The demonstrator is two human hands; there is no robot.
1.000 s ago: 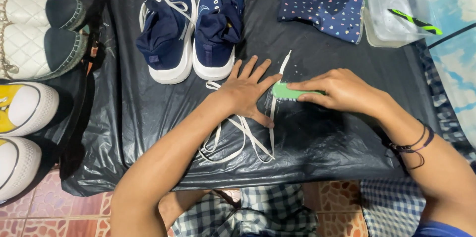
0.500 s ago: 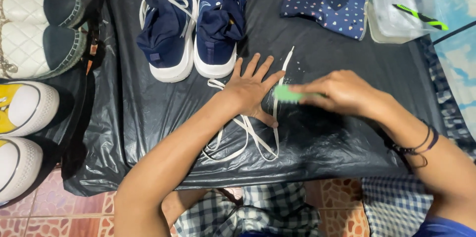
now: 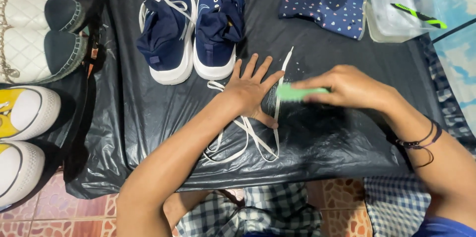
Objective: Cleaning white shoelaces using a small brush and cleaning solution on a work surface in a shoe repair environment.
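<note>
Work surface: a black plastic sheet (image 3: 148, 133), glossy and creased all over, draped across the table.

White shoelace (image 3: 277, 103): flat woven tape, one straight run lying up the sheet, the rest looped loosely toward the near edge.

Green brush (image 3: 297, 92): small, pale green, its edges blurred. It sits right on the straight run of lace.

Navy sneakers (image 3: 191, 23): a pair, cloth uppers, thick white rubber soles, tongues flopped open. The left one has white lace in its upper eyelets; the right one's eyelets show bare. They stand at the far side of the sheet, just beyond my fingertips.

Far right: a navy cloth pouch (image 3: 322, 1), soft, flat, sprinkled with small coloured shapes. Beside it a clear plastic tub (image 3: 384, 31) with a black-and-green toothbrush (image 3: 419, 16) lying across it.

Left edge: quilted white slip-ons with dark toes (image 3: 34, 43), and yellow canvas shoes with white rubber caps (image 3: 25, 133).

Grip: my left hand (image 3: 250, 90) lies flat, fingers spread wide, palm pressing the lace down onto the sheet; it clasps nothing. My right hand (image 3: 349, 87) is curled snug around the brush, fingers over its top. Dark cord bands ring that wrist.
</note>
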